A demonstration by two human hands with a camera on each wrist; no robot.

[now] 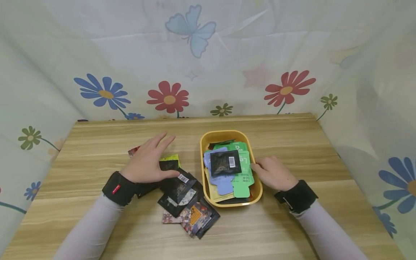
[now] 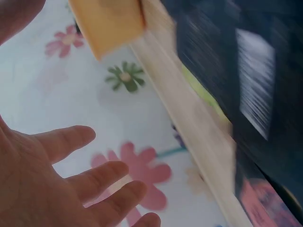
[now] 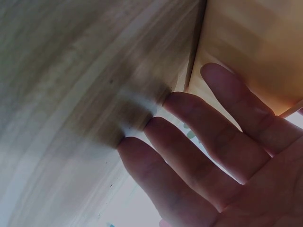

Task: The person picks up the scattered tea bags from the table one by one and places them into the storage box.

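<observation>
My left hand [image 1: 144, 162] hovers with spread fingers over a loose pile of black packets [image 1: 177, 186] on the table; nothing is in its grasp. Close up in the left wrist view, a black packet [image 2: 208, 42] with a white label looks blurred. Right of the pile stands a yellow plastic bin [image 1: 203, 142] holding a black packet [image 1: 224, 163], green flattened cartons [image 1: 245, 169] and bluish cartons [image 1: 224, 187]. My right hand [image 1: 274, 173] holds the bin's right side, thumb at the rim and index finger [image 3: 232, 90] along the outer wall. Its other fingertips reach the tabletop.
Patterned packets [image 1: 196, 218] lie at the pile's near end, and a red packet [image 1: 133, 151] shows behind the left hand. A wood-grain table [image 1: 292, 133] carries everything. Floral curtains [image 1: 224, 83] stand behind it and at both sides.
</observation>
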